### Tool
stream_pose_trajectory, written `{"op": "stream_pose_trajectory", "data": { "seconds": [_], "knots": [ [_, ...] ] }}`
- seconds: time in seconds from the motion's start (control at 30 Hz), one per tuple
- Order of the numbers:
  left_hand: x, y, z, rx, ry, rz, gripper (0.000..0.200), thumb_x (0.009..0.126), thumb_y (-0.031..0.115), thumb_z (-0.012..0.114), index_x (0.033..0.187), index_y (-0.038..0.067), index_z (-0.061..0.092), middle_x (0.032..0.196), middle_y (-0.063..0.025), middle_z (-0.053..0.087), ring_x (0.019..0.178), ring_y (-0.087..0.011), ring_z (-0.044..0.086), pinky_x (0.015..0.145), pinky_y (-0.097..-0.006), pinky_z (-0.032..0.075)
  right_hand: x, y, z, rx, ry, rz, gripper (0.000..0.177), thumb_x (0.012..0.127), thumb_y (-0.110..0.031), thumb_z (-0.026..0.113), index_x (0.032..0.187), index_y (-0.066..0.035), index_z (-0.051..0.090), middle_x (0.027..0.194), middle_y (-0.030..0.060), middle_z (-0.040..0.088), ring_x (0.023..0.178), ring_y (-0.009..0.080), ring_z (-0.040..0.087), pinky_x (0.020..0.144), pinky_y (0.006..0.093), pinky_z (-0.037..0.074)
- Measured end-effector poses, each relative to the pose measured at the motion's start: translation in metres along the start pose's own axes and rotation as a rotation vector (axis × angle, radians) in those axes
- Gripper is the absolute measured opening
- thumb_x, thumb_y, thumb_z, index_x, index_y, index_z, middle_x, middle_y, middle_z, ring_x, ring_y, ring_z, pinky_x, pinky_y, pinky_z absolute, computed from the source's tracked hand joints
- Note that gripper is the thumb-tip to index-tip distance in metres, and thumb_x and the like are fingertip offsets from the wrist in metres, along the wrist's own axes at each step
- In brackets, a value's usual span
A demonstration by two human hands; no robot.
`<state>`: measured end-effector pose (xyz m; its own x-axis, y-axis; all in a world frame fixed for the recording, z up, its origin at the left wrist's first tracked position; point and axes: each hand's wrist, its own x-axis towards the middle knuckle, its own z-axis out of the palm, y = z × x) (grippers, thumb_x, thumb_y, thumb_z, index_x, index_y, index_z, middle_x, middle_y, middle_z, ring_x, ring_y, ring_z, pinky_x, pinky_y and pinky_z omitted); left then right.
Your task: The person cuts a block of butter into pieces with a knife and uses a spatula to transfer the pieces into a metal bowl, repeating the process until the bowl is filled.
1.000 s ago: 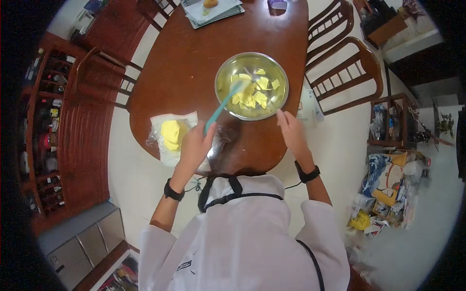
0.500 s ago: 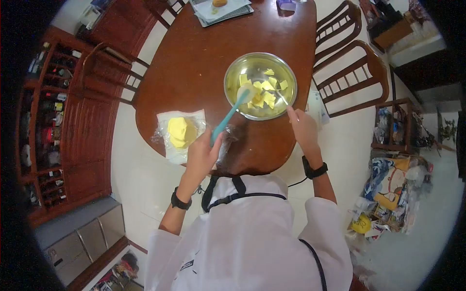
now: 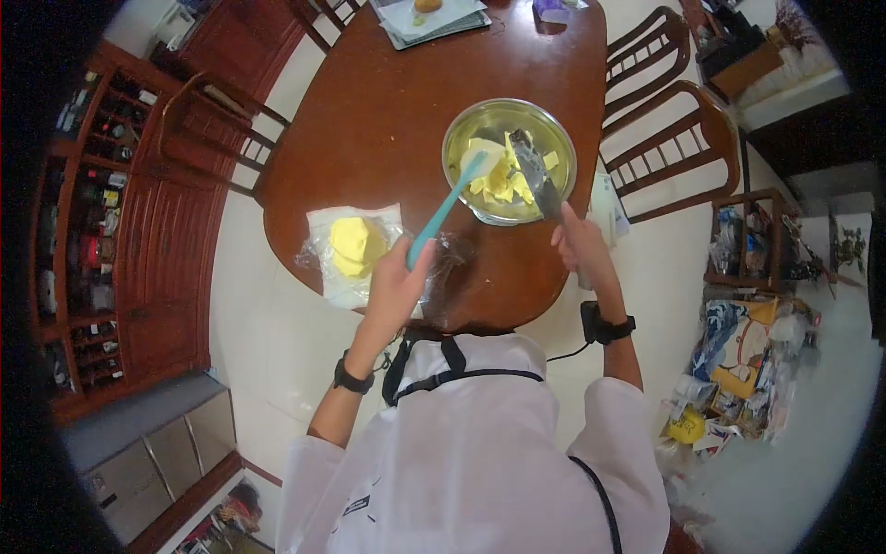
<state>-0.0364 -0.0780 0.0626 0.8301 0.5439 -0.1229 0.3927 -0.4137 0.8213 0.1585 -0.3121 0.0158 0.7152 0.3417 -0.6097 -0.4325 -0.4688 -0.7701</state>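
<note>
My left hand (image 3: pixel 395 284) is closed around the teal handle of a spatula (image 3: pixel 441 218); its pale head lies in the metal bowl (image 3: pixel 495 113), against yellow butter pieces (image 3: pixel 499 183). My right hand (image 3: pixel 588 249) grips a knife (image 3: pixel 537 175) at the bowl's near right rim. The knife's broad blade, smeared with pale residue, reaches over the butter pieces. To the left of my left hand, a larger block of butter (image 3: pixel 355 247) rests on a white wrapper (image 3: pixel 325 220) with clear plastic film around it. The spatula head covers part of the butter in the bowl.
Everything stands on a brown wooden table (image 3: pixel 388 129) with a rounded near edge. At its far end lie a tray (image 3: pixel 441 37) with paper and a small round item, and a purple package (image 3: pixel 551 11). Wooden chairs (image 3: pixel 669 134) line both sides.
The knife has turned from edge-on to showing its broad face, and its tip is higher over the bowl. The bowl, butter block and table appear shifted slightly right in view.
</note>
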Motion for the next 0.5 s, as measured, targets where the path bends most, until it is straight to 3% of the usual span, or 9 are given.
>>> {"op": "stream_pose_trajectory", "data": {
  "seconds": [0.2, 0.5],
  "knots": [
    [0.01, -0.019, 0.017, -0.023, -0.047, -0.004, 0.036, 0.096, 0.031, 0.059, 0.085, -0.002, 0.054, 0.06, -0.0197, 0.053, 0.052, -0.028, 0.053, 0.049, -0.039, 0.039, -0.017, -0.002, 0.01, 0.129, -0.122, -0.009, 0.063, 0.099, -0.059, 0.038, 0.067, -0.008, 0.053, 0.045, -0.0037, 0.034, 0.035, 0.0089, 0.031, 0.036, 0.0255, 0.027],
    [0.009, -0.023, 0.002, -0.04, -0.038, -0.043, 0.041, 0.097, 0.035, 0.057, 0.085, -0.004, 0.056, 0.058, -0.0163, 0.051, 0.051, -0.0233, 0.051, 0.049, -0.0377, 0.039, -0.033, 0.002, 0.018, 0.191, -0.097, 0.014, 0.065, 0.098, -0.063, 0.035, 0.066, -0.009, 0.051, 0.045, -0.005, 0.031, 0.036, 0.0083, 0.029, 0.037, 0.0249, 0.024]
  ]
}}
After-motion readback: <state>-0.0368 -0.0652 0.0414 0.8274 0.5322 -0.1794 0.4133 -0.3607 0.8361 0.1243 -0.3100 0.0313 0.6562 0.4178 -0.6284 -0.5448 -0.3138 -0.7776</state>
